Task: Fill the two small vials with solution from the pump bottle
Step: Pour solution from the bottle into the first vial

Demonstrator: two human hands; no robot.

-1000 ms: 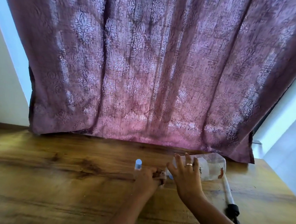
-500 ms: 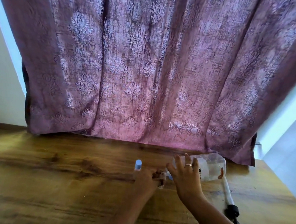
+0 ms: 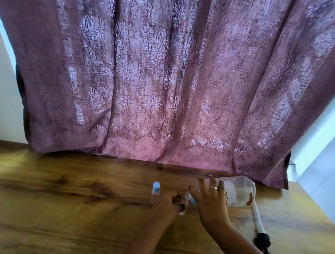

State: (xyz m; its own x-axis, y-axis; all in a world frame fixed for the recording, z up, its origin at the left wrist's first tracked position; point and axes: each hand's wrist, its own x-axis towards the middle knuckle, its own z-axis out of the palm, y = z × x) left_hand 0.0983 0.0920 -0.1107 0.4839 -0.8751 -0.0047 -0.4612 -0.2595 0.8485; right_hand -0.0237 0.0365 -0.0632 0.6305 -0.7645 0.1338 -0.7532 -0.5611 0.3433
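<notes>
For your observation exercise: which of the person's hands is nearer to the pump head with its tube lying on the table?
Right. The right hand rests on the tipped bottle, just left of the pump's tube. The left hand is farther left, beside the blue-capped vial.

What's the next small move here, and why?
Probably ease the tipped bottle a little further over so more solution runs into the vial at its mouth. The right hand has the bottle on its side, the left hand has a grip on that vial, the pump head lies off on the table, and the blue-capped vial stands aside.
</notes>
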